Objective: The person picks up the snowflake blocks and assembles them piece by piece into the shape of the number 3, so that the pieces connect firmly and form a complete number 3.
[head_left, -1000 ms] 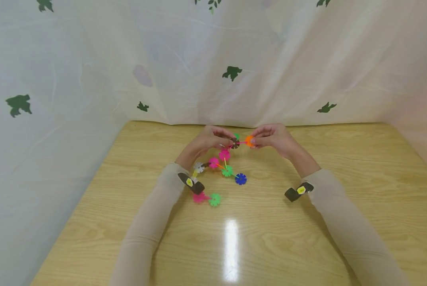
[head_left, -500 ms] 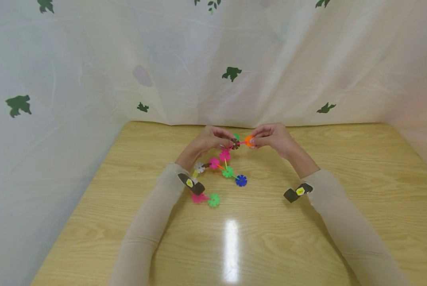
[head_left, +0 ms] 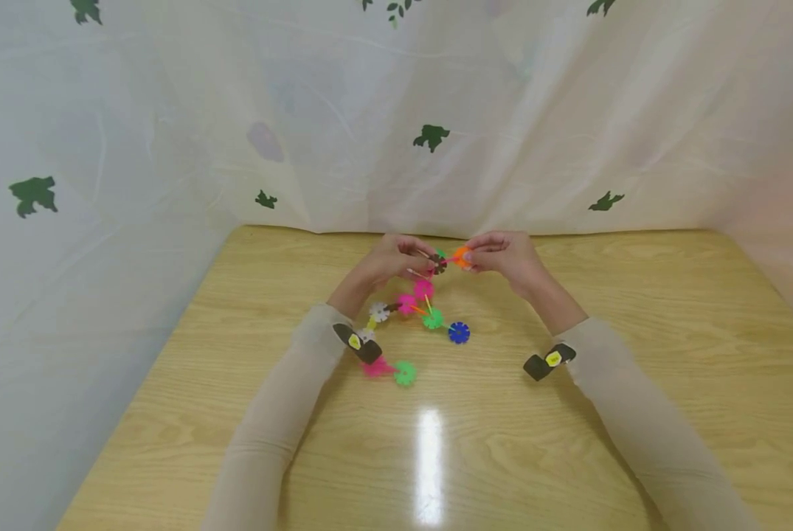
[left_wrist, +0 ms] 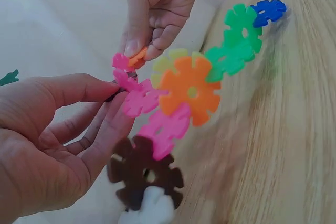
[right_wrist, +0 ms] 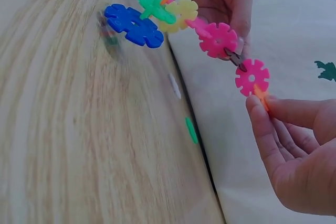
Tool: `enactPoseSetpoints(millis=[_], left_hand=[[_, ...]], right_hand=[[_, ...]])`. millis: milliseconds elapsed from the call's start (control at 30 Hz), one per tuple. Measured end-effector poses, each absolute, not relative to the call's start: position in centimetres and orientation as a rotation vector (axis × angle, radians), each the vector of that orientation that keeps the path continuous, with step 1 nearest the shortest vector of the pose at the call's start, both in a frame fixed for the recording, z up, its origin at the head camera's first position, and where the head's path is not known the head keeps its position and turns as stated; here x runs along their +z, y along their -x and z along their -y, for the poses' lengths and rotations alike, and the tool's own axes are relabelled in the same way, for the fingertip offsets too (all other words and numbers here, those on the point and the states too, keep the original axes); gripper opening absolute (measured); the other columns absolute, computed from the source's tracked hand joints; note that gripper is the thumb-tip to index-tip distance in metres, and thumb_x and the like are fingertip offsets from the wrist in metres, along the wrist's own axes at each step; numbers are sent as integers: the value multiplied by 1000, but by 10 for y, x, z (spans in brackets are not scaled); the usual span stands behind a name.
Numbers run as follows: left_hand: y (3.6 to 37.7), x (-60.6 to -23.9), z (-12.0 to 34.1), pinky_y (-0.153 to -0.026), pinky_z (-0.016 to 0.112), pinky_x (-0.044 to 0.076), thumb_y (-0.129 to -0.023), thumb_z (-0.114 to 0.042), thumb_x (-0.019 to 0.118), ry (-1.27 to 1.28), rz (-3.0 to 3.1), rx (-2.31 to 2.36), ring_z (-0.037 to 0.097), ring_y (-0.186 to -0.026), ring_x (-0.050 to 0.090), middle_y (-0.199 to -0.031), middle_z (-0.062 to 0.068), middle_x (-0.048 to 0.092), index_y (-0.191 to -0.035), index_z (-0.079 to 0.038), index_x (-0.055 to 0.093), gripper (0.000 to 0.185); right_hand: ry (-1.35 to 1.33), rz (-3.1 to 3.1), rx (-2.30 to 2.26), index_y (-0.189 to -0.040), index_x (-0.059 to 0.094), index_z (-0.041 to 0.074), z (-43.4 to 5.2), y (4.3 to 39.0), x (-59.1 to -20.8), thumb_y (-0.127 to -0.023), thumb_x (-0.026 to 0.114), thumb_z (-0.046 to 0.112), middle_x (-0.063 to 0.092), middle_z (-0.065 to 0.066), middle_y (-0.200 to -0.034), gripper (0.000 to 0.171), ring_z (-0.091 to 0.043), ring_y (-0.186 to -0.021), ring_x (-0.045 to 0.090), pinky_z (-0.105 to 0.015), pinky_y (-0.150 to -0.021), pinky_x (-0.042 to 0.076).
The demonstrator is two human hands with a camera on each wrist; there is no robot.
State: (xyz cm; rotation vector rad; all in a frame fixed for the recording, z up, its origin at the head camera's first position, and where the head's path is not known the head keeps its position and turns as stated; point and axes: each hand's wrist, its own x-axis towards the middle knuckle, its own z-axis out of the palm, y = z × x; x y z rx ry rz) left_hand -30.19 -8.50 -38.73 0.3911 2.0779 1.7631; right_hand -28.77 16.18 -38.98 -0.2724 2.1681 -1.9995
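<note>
**A:** Both hands were up over the far middle of the table (head_left: 635, 413), working the top end of that chain of flower-shaped plastic discs (head_left: 423, 306). The left hand (head_left: 389, 262) had its thumb and fingers curled in around the upper links, pinching near a dark brown disc (head_left: 437, 265).

**B:** And the right hand (head_left: 505, 258)?

**A:** Fingertips pinched on a small orange disc (head_left: 461, 257), edge-on, pressed up against a pink disc (right_wrist: 252, 77) at the chain's tip. In the right wrist view that orange piece was barely a sliver between the thumb and forefinger.

**B:** Where did the rest of the chain sit?

**A:** It trailed down from the hands toward the person. A green disc (head_left: 433, 319) and a blue disc (head_left: 459, 332) came next, the blue one at the end of that branch. A white disc (head_left: 379, 312) lay off toward the left forearm, and another pink and green pair (head_left: 393, 369) lay just beside the left wrist band (head_left: 358, 343).

**B:** Was the lower part touching the table?

**A:** Couldn't tell for certain; the upper links were lifted, the lower ones looked close to the wood.

**B:** Anything else around?

**A:** A pale curtain with green leaf shapes (head_left: 431, 136) hung behind the table, and the right wrist band (head_left: 546, 361) showed on the other sleeve.
</note>
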Motion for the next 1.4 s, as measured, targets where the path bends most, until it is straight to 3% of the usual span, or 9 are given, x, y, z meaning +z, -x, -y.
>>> enactPoseSetpoints(millis=[233, 433, 633, 800, 1033, 1400], left_hand=[[297, -385, 75, -79, 48, 64, -91, 7, 66, -411, -2017, 1712, 19, -76, 73, -86, 9, 73, -109, 9, 65, 18], [294, -385, 72, -86, 54, 61, -91, 9, 66, -381, -1991, 1710, 19, -76, 73, -85, 10, 71, -108, 8, 63, 17], [293, -384, 74, -89, 56, 59, -89, 5, 70, -397, -2016, 1632, 28, -83, 75, -90, 12, 76, -106, 5, 65, 18], [294, -381, 78, -91, 51, 61, -88, 1, 70, -433, -2024, 1509, 23, -82, 75, -99, 16, 77, -108, 3, 65, 21], [295, -377, 81, -97, 43, 59, -93, -14, 70, -399, -2063, 1522, 18, -96, 68, -105, 6, 69, -119, -1, 65, 29], [297, -383, 78, -87, 32, 61, -93, -7, 70, -377, -2070, 1624, 15, -86, 69, -96, 3, 71, -118, 2, 68, 26]], right_hand=[[194, -2147, -2010, -112, 68, -7, -165, 290, -392, -92, 73, 2, 77, 7, -83, 22, -9, -74, 74, -35, -82, 64], [176, -2136, -1990, -114, 67, -8, -166, 291, -392, -93, 73, 2, 77, 7, -84, 24, -9, -74, 74, -35, -83, 64], [211, -2160, -1947, -119, 64, -12, -165, 292, -392, -93, 73, 3, 77, 8, -85, 32, -9, -77, 74, -37, -86, 63], [273, -2190, -1868, -122, 62, -15, -163, 292, -392, -94, 72, 4, 77, 8, -86, 36, -9, -78, 74, -39, -87, 63], [317, -2182, -1835, -121, 63, -13, -157, 288, -392, -94, 71, 5, 77, 7, -87, 33, -10, -79, 75, -40, -88, 63], [407, -2141, -1858, -121, 60, -17, -148, 283, -393, -97, 66, 2, 77, 7, -89, 31, -10, -82, 75, -36, -86, 63]])
